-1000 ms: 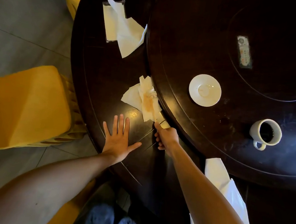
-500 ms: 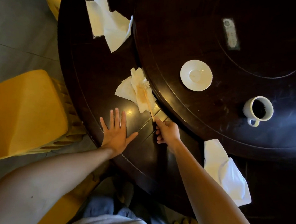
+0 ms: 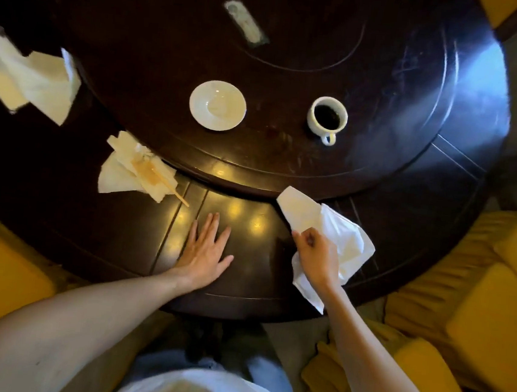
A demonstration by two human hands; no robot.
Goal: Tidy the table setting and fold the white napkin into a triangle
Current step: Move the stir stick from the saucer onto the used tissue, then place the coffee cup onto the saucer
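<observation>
The white napkin (image 3: 338,235) lies rumpled and loosely bunched at the near right edge of the dark round table (image 3: 120,239), one flat corner pointing toward the raised turntable (image 3: 295,57). The right hand (image 3: 316,258) pinches the napkin's near-left edge with curled fingers, covering its middle; the left hand (image 3: 206,247) rests flat and empty, fingers spread. The napkin's lower end hangs past the table rim.

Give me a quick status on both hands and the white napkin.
Left hand flat on the table, empty. Right hand pinching the white napkin, crumpled, unfolded. Nothing in the way.
</observation>
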